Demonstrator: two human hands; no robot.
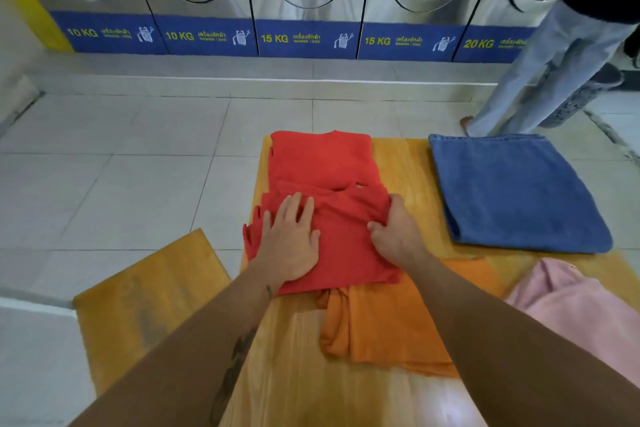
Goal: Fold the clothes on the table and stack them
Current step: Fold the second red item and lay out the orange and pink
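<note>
While the left hand (pixel 289 243) lies flat, fingers spread, pinning the half-folded red knit shirt (pixel 325 204) on the pale wooden table (pixel 294 357), the right hand (pixel 394 230) pinches the shirt's right edge w/ curled fingers. Step looks mid-fold; next probably needs that edge carried across, then stacking. Further right: folded blue denim piece (pixel 512 191), well apart.

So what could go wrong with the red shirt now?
The red cloth garment hangs a little over the left edge of the yellow wooden table, so it might slide off toward the floor. Its near end lies on the orange cloth garment; pulling could drag that one along. The left hand presses flat while the right hand pinches a fold, which could crease unevenly.
</note>
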